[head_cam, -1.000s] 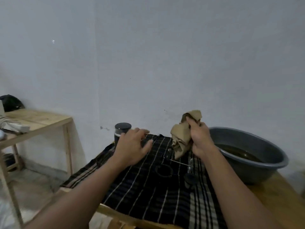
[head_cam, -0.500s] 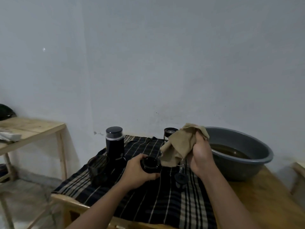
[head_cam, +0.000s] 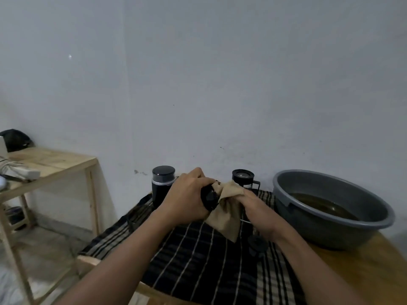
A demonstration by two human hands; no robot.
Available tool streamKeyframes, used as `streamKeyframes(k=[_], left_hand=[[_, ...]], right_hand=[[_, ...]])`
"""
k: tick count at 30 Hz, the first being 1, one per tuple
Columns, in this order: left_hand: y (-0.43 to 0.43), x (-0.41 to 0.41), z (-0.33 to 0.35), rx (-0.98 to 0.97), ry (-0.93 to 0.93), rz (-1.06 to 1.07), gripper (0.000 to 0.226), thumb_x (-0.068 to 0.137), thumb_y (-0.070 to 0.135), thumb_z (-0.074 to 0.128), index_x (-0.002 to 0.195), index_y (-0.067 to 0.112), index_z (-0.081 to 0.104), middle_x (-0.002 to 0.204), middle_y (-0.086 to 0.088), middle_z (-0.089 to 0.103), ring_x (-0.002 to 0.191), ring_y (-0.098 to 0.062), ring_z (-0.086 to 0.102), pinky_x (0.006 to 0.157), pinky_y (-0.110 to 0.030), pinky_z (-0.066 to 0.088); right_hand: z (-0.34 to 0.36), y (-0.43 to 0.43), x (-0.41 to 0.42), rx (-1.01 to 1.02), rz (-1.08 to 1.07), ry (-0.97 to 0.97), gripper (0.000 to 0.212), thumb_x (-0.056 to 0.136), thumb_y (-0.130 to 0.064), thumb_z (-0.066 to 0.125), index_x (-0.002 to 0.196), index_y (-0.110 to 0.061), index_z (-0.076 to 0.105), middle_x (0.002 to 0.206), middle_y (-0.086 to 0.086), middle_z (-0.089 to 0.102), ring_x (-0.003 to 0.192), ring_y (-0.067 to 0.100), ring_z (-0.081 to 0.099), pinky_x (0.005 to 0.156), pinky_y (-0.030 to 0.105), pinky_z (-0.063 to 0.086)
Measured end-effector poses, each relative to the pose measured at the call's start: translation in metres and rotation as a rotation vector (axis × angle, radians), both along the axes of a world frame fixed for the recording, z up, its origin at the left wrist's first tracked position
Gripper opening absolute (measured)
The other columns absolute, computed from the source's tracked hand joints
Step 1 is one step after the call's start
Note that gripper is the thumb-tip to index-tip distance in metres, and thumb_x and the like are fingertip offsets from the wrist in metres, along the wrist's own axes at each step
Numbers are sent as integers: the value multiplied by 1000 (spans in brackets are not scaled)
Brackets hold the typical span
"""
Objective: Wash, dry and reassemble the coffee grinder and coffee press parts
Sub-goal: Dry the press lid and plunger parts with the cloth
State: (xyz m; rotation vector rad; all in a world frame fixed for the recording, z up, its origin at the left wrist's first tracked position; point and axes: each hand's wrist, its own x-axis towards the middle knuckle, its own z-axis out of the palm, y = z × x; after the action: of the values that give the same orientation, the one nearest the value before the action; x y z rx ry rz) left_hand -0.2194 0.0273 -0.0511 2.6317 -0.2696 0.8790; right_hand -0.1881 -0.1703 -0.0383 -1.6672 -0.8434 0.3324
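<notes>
My left hand (head_cam: 187,198) grips a small round black part (head_cam: 210,198) above the striped cloth. My right hand (head_cam: 256,208) holds a tan drying rag (head_cam: 229,213) pressed against that part. Behind my hands stands the black coffee grinder (head_cam: 161,187) on the left and the glass coffee press (head_cam: 243,179) on the right. A small black knob piece (head_cam: 257,246) with a thin metal rod lies on the cloth under my right wrist.
A black striped cloth (head_cam: 198,267) covers the wooden table (head_cam: 352,269). A grey basin (head_cam: 330,208) of brownish water sits at the right. A second wooden table (head_cam: 50,164) with dark objects stands at the left by the wall.
My left hand picked a round black part off the cloth and raised it. My right hand brought the rag over against it.
</notes>
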Motion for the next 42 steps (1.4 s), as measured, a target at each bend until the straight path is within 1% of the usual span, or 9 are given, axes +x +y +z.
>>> streamKeyframes(k=[5, 8, 14, 20, 24, 28, 33, 36, 42], left_hand=[[4, 1, 10, -31, 16, 42, 71, 51, 44, 85, 119, 34, 70, 95, 10, 52, 82, -13, 59, 81, -37, 50], [-1, 8, 7, -90, -31, 20, 62, 60, 49, 77, 119, 33, 71, 93, 10, 52, 81, -14, 60, 81, -44, 52], [-7, 9, 4, -119, -24, 12, 76, 48, 58, 76, 119, 36, 69, 92, 12, 50, 82, -8, 56, 84, -43, 50], [-4, 14, 3, -163, -29, -10, 73, 48, 50, 80, 119, 35, 69, 92, 12, 51, 82, -7, 58, 85, -42, 52], [-10, 17, -2, -178, -70, -65, 74, 46, 47, 81, 118, 35, 69, 91, 15, 49, 80, -7, 57, 81, -46, 51], [-10, 19, -5, -205, -224, -88, 80, 45, 41, 90, 122, 34, 66, 95, 15, 49, 86, -5, 55, 86, -45, 48], [-5, 20, -6, -54, -252, -46, 83, 49, 44, 89, 127, 32, 65, 101, 11, 52, 92, -6, 54, 90, -47, 43], [-7, 20, -10, 33, -276, -76, 77, 54, 48, 82, 127, 31, 65, 104, 9, 58, 93, -8, 58, 89, -43, 41], [-12, 20, -13, -42, -253, -80, 78, 54, 58, 80, 127, 34, 64, 102, 11, 56, 93, -7, 57, 90, -42, 40]], right_hand=[[7, -4, 10, 138, -190, 136, 35, 106, -23, 47, 88, -22, 77, 90, -3, 78, 89, 15, 72, 80, 29, 56], [8, 2, 10, 54, -226, 119, 35, 108, -35, 43, 101, -25, 76, 101, -6, 79, 101, 14, 72, 95, 36, 57], [10, -1, 20, 412, -102, 564, 55, 107, -53, 27, 126, -23, 69, 125, -2, 73, 117, 17, 67, 97, 40, 52], [-1, 2, 28, 149, -404, 73, 8, 94, -28, 70, 97, -25, 76, 101, 2, 77, 101, 25, 71, 91, 49, 58], [-3, 3, 19, 115, -378, -274, 21, 80, -17, 82, 84, -35, 72, 115, -8, 65, 104, 10, 65, 81, 24, 54], [-5, -4, 16, -127, -165, -415, 28, 87, -27, 72, 112, -40, 69, 153, -17, 27, 138, 4, 37, 106, 24, 41], [-5, -13, 12, -283, -195, -567, 46, 100, -13, 48, 139, -35, 57, 120, -17, 29, 110, 3, 47, 90, 10, 43], [-4, -17, 16, -326, -317, -791, 41, 98, -12, 50, 134, -28, 61, 127, -12, 26, 116, 6, 46, 94, 20, 49], [-4, -10, 11, -133, -461, -1027, 23, 86, -2, 60, 105, -15, 60, 110, -1, 45, 74, 11, 51, 57, 9, 40]])
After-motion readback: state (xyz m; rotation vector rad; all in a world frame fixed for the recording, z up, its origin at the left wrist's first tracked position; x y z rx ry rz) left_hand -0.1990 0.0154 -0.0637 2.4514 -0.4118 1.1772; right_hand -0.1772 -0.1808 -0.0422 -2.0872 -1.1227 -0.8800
